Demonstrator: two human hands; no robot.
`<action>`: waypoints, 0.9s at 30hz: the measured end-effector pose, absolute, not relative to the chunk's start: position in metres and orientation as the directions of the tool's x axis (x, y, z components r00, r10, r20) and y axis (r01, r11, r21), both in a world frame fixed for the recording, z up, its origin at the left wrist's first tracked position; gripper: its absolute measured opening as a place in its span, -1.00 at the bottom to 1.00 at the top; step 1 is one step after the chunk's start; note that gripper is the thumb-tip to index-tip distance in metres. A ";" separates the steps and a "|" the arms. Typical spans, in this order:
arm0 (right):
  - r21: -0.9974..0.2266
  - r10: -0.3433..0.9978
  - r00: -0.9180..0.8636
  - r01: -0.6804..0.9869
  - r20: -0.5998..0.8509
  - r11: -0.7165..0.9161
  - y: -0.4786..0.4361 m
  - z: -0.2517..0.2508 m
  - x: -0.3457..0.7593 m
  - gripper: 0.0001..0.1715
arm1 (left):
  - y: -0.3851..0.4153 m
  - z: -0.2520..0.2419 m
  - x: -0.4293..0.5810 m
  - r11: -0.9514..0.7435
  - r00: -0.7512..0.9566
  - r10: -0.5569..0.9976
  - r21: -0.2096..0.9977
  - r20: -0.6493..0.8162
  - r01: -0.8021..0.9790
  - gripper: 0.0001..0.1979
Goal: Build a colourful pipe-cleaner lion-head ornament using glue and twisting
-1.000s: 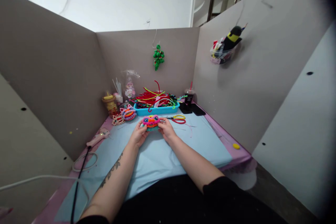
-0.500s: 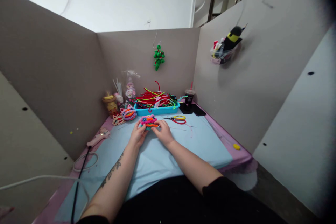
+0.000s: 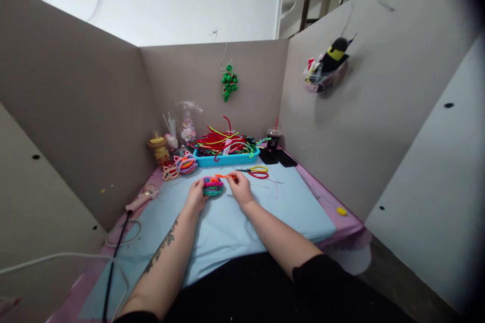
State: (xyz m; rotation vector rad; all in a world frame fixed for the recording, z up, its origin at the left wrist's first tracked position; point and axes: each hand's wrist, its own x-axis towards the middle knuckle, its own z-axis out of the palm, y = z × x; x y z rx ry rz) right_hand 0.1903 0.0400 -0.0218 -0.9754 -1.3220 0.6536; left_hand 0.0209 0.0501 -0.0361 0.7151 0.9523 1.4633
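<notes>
A small round figure of pink, blue and teal pipe cleaners is gripped at its left side by my left hand. My right hand pinches an orange twisted pipe cleaner to the right of the figure. The orange strip stretches from the figure's top to my right fingertips; whether it is fastened to the figure I cannot tell. Scissors with red and yellow handles lie just beyond my right hand. Two similar pipe-cleaner figures, one purple and orange, one cream and red, sit behind my left hand.
A blue tray heaped with red and green pipe cleaners stands at the back. Right of it are a drink cup and a black phone. A pink glue gun with its cord lies left. Grey partitions enclose the table.
My right hand has moved slightly up and right, drawing the orange pipe cleaner out from the figure. The figure has turned and dropped a little in my left hand.
</notes>
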 end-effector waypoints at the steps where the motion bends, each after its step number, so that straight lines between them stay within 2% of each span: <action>1: -0.878 0.861 0.178 0.131 0.477 0.460 0.041 -0.022 0.190 -0.84 | 0.050 -0.037 0.020 -0.001 -0.191 0.977 0.899 -0.092 -0.439 -0.77; 3: -0.889 0.869 0.191 0.122 0.457 0.441 0.043 -0.022 0.191 -0.83 | 0.050 -0.037 0.018 -0.031 -0.324 0.944 0.958 -0.066 -0.286 -0.78; 7: -0.892 0.868 0.205 0.098 0.451 0.441 0.043 -0.021 0.192 -0.83 | 0.046 -0.028 0.013 -0.167 -0.460 0.871 0.984 0.175 0.058 -0.86; 11: -0.898 0.879 0.182 0.097 0.441 0.430 0.041 -0.019 0.193 -0.85 | 0.036 -0.012 0.013 -0.286 -0.537 0.775 0.943 0.333 0.172 -0.94; 13: -0.902 0.888 0.157 0.066 0.433 0.428 0.040 -0.018 0.192 -0.86 | 0.029 -0.005 0.018 -0.326 -0.508 0.774 0.926 0.378 0.193 -0.90; 17: -0.893 0.888 0.103 0.027 0.449 0.449 0.037 -0.015 0.190 -0.86 | 0.018 0.001 0.032 -0.378 -0.265 0.892 0.926 0.366 0.008 -0.77; 20: -0.885 0.882 0.068 0.027 0.466 0.466 0.034 -0.014 0.189 -0.86 | 0.014 0.001 0.039 -0.393 -0.128 0.914 0.919 0.386 -0.035 -0.66; 27: -0.887 0.887 -0.009 0.003 0.461 0.461 0.032 -0.014 0.188 -0.90 | 0.013 0.000 0.039 -0.468 -0.070 0.877 0.878 0.476 0.101 -0.86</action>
